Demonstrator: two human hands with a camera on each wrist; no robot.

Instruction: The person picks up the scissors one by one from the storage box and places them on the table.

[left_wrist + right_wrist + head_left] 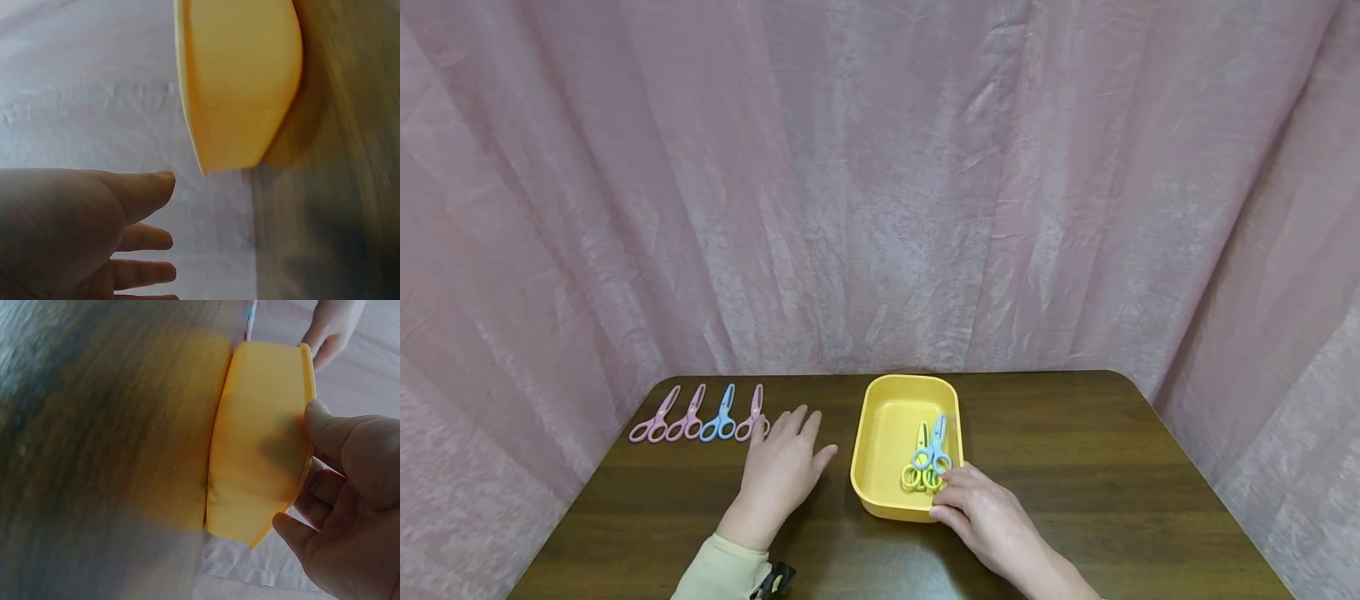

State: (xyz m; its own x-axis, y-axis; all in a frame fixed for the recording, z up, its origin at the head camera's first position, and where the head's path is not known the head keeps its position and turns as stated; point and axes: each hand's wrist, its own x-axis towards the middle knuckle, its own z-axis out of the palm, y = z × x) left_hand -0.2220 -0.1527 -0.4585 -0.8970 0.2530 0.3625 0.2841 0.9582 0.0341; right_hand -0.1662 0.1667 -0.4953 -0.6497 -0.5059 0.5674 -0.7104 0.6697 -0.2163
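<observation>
With fingers spread and nearly straight, my left hand (782, 467) hovers or rests over the table beside the rightmost pink scissors (757, 408), partly covering their handles. It holds nothing in the left wrist view. My right hand (988, 512) grips the rim of a yellow tray (868, 417) at its near right corner; the right wrist view shows the thumb and fingers (317, 419) on that rim. Inside the tray, blue scissors (937, 442) lie on top of yellow-green scissors (912, 477); how many are underneath I cannot tell.
Left of my left hand, two pink scissors (658, 421) (688, 421) and blue scissors (721, 421) lie in a row with the rightmost pink pair, blades pointing away. The brown wooden table (1060, 433) ends at a pink curtain (880, 208) behind.
</observation>
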